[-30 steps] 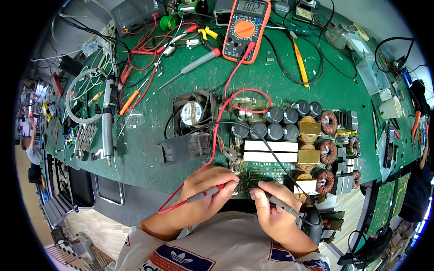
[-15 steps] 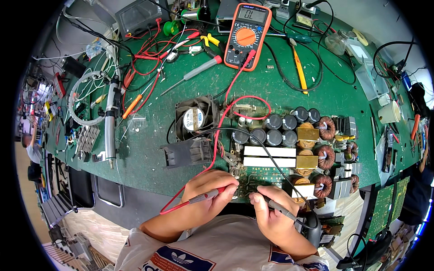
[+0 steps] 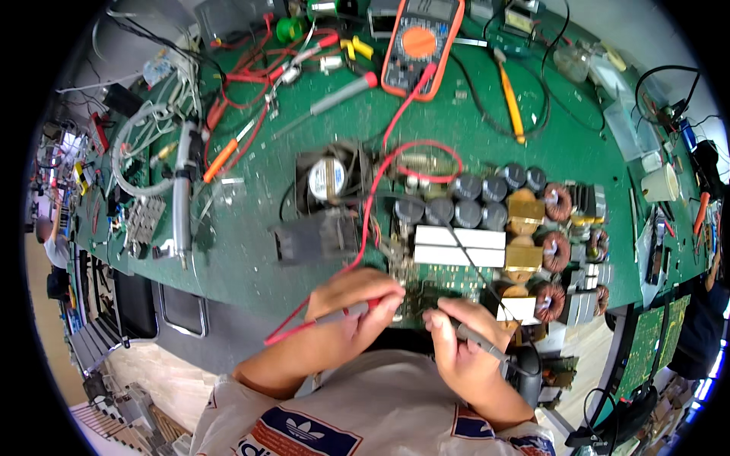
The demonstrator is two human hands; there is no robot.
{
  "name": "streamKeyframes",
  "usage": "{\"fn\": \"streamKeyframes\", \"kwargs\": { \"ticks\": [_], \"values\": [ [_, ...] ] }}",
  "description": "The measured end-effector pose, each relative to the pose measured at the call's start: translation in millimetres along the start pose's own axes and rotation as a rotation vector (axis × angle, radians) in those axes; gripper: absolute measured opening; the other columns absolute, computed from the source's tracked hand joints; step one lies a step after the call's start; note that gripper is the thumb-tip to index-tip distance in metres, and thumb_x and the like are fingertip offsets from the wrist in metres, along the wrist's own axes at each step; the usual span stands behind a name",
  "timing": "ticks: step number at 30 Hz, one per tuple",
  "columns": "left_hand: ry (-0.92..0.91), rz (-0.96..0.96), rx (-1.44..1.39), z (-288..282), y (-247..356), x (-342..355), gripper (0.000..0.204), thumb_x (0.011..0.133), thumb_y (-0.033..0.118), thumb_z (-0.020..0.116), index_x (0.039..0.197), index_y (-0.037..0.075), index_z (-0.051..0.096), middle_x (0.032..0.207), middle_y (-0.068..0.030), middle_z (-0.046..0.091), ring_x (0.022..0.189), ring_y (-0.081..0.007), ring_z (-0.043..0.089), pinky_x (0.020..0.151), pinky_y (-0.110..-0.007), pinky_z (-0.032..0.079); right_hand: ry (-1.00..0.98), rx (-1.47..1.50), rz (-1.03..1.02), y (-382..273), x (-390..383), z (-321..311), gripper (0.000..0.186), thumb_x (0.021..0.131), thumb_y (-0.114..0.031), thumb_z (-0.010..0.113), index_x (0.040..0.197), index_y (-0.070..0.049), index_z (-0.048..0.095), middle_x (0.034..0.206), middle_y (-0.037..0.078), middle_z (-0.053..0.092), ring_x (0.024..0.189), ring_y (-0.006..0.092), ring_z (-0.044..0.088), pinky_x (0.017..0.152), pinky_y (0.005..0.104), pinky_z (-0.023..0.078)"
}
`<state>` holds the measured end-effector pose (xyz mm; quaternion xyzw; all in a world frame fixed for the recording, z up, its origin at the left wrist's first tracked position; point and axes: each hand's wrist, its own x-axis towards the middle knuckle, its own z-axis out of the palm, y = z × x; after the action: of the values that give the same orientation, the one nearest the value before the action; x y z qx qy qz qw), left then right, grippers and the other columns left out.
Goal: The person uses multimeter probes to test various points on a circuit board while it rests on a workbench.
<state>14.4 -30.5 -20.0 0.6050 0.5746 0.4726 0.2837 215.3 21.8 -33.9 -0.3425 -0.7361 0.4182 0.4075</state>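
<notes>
Pinched in my left hand [image 3: 352, 304] is the red test probe [image 3: 334, 316], its red lead running up to the orange multimeter [image 3: 420, 45]. My right hand [image 3: 469, 338] grips the black test probe [image 3: 480, 342], which has a grey grip. Both hands are at the near edge of a green circuit board [image 3: 449, 277], the fingertips a short way apart; I cannot make out where the tips touch. The board carries black capacitors [image 3: 465, 187], white heatsink bars [image 3: 459, 245] and copper coils [image 3: 556, 251]. Left of it sits a black fan [image 3: 328, 178].
On the green bench lie a grey-handled screwdriver [image 3: 342, 95], an orange-handled screwdriver [image 3: 220, 161], a yellow pen-like tool [image 3: 512, 102], tangled red leads and a grey desoldering tool [image 3: 183, 201]. At the right stands a white cup [image 3: 659, 185]. Another person [image 3: 688, 334] is at the far right.
The whole view has shifted slightly, with the bench things sitting higher and the multimeter partly cut off. Both hands keep their probes and stay near the board's edge.
</notes>
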Motion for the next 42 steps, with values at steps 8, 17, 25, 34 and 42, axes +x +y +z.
{"fn": "streamKeyframes", "kwargs": {
  "ticks": [8,17,25,34,42],
  "values": [
    [0.06,-0.003,-0.011,0.0,-5.0,-12.7,0.017,0.1,0.009,0.061,0.099,-0.006,0.07,0.09,-0.0128,0.072,0.077,-0.0193,0.069,0.07,-0.031,0.054,0.032,0.121,0.013,11.5,-16.0,5.4,0.019,0.094,0.003,0.071,0.111,0.007,0.063,0.091,0.018,0.073,0.079,0.0211,0.075,0.071,0.0302,0.06],
    [0.017,0.019,-0.014,-2.0,-10.1,-12.1,0.017,0.1,0.009,0.061,0.098,-0.006,0.07,0.089,-0.0135,0.072,0.073,-0.0176,0.069,0.067,-0.029,0.055,-0.033,0.112,-0.005,10.1,-13.6,-0.5,0.021,0.097,0.0,0.068,0.114,0.008,0.059,0.093,0.019,0.072,0.08,0.0225,0.076,0.071,0.0308,0.061],
    [0.032,0.005,-0.01,0.2,-8.1,-12.5,0.014,0.098,0.006,0.062,0.099,-0.005,0.07,0.092,-0.0141,0.072,0.074,-0.018,0.069,0.068,-0.029,0.055,-0.035,0.109,0.007,11.1,-14.7,-0.7,0.021,0.095,0.001,0.07,0.113,0.007,0.061,0.095,0.018,0.073,0.081,0.0229,0.076,0.071,0.0304,0.06],
    [0.012,-0.018,-0.021,-2.1,-6.6,-11.4,0.016,0.099,0.009,0.062,0.098,-0.005,0.07,0.092,-0.0145,0.073,0.075,-0.0181,0.069,0.069,-0.03,0.055,-0.05,0.102,0.002,12.2,-14.6,-2.6,0.021,0.095,0.0,0.07,0.113,0.007,0.061,0.096,0.018,0.073,0.082,0.0233,0.076,0.072,0.0308,0.06],
    [0.011,-0.001,-0.029,-2.1,-8.7,-11.0,0.018,0.099,0.011,0.064,0.098,-0.006,0.07,0.092,-0.0152,0.072,0.074,-0.0185,0.069,0.068,-0.029,0.055,-0.056,0.115,0.018,10.8,-14.6,-3.7,0.022,0.095,0.0,0.07,0.113,0.007,0.061,0.097,0.019,0.072,0.082,0.0242,0.076,0.072,0.0309,0.061]
  ]
}}
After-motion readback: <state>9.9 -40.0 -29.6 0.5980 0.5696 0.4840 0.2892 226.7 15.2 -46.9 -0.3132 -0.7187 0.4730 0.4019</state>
